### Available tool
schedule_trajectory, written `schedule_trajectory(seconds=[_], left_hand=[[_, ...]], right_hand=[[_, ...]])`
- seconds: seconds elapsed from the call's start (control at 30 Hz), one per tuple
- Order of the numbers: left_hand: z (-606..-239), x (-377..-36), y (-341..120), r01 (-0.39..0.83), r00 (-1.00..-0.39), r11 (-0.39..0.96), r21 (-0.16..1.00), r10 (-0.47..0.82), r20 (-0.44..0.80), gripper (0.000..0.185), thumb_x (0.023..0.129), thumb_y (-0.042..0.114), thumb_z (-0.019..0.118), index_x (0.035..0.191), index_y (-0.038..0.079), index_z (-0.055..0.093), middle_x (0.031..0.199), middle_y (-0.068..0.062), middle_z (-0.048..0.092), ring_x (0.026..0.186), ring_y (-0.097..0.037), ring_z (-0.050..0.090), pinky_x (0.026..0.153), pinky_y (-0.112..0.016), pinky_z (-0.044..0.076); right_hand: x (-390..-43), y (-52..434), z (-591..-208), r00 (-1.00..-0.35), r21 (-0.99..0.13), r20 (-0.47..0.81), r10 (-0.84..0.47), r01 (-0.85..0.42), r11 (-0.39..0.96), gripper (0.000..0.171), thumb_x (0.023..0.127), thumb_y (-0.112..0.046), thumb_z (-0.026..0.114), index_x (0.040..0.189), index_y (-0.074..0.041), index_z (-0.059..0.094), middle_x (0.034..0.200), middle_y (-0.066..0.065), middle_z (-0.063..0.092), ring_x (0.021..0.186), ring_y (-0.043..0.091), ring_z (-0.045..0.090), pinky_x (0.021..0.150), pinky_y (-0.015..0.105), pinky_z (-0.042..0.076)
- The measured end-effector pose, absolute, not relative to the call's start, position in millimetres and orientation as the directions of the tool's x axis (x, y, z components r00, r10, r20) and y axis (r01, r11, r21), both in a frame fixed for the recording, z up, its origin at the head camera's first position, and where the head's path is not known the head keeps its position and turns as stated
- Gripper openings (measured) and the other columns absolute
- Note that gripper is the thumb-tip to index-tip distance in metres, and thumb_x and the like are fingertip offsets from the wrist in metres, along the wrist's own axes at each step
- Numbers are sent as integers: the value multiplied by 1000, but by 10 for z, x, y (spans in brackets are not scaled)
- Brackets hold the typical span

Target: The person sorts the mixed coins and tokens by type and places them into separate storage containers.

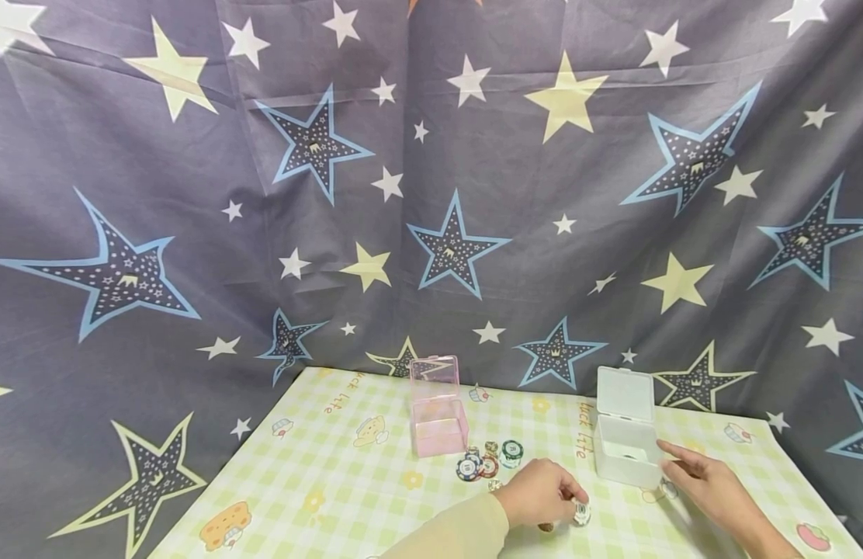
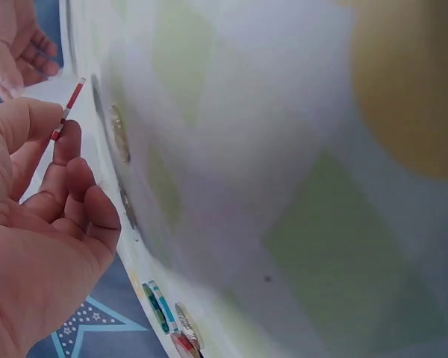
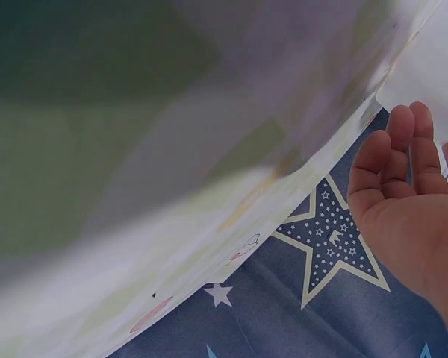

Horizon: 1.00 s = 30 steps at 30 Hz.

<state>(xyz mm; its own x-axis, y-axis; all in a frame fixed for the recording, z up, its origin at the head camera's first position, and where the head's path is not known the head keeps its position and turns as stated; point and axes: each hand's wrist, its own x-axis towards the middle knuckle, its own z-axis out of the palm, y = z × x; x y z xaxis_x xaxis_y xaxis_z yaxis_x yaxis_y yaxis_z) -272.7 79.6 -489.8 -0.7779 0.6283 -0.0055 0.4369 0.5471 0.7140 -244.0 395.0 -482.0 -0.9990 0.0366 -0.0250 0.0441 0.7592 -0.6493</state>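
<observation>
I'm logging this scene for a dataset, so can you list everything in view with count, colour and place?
Tablecloth: one, green-and-white check with cartoon prints, over the table.
Backdrop: one, grey-blue with stars, behind the table.
Pink box: one, clear pink, lid open, centre back.
White box: one, white, lid open, right of centre.
Chip pile: several, mixed blue, red, green, between the boxes; exact count unclear.
Held chip: one, white-edged, pinched in the left hand.
Left hand: front centre, cream sleeve.
Right hand: fingers relaxed, beside the white box.
</observation>
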Motion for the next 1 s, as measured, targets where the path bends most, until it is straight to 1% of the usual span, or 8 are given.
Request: schedule_trajectory(seconds=[0.07,0.17,0.27,0.47,0.6,0.7,0.8,1.0], left_hand=[[-4870,-2740,801,419,-784,536,733,621,-6,23,90,6,75,100,23,86,76,17,64,53,3,51,59,-13,50],[-4827,-2774,805,425,-786,508,749,618,27,21,91,6,75,102,21,86,80,15,70,57,5,52,64,-13,52],[-4772,-2812,808,425,-792,475,770,607,63,20,91,7,76,104,18,86,85,15,74,70,7,53,74,-12,48],[-4669,-2847,860,292,-862,371,881,501,74,21,93,7,75,108,17,86,88,15,70,68,0,48,58,-18,43],[-4654,-2853,927,255,-905,318,913,412,110,20,92,6,76,106,16,86,87,13,69,64,-1,46,53,-19,41],[-4658,-2858,979,243,-924,292,925,361,129,18,92,8,77,105,15,86,88,11,72,67,1,48,56,-19,43],[-4677,-2873,1039,250,-936,276,928,316,158,18,91,7,77,106,14,86,91,10,75,73,4,51,65,-17,46],[-4742,-2900,1196,232,-957,239,943,231,177,21,87,3,76,103,13,86,87,13,71,76,5,53,71,-16,47]], right_hand=[[-2444,3951,-4816,-999,-651,-24,36,43,758,64,111,-42,56,159,-1,47,146,37,59,123,46,69,95,55,60],[-2443,3947,-4809,-999,-648,-12,36,36,761,63,111,-41,56,159,-1,47,145,37,60,123,47,69,95,55,60],[-2436,3939,-4803,-999,-649,-2,35,28,761,62,111,-40,56,158,-1,48,145,38,59,123,47,69,96,55,60],[-2432,3933,-4810,-999,-661,-13,37,36,749,62,111,-39,57,158,0,48,144,38,59,123,48,68,95,54,60],[-2438,3937,-4826,-999,-665,-23,40,45,745,62,111,-39,57,158,0,47,146,38,58,124,47,68,95,54,61],[-2438,3941,-4837,-999,-665,-25,45,50,745,62,111,-39,57,159,-1,47,148,38,56,124,47,68,96,54,60],[-2434,3942,-4844,-999,-663,-19,48,48,747,62,111,-39,57,159,-1,47,150,38,55,124,47,68,97,55,60],[-2433,3939,-4839,-999,-657,-4,45,37,753,61,111,-39,57,158,-1,48,150,38,55,125,47,68,97,54,60]])
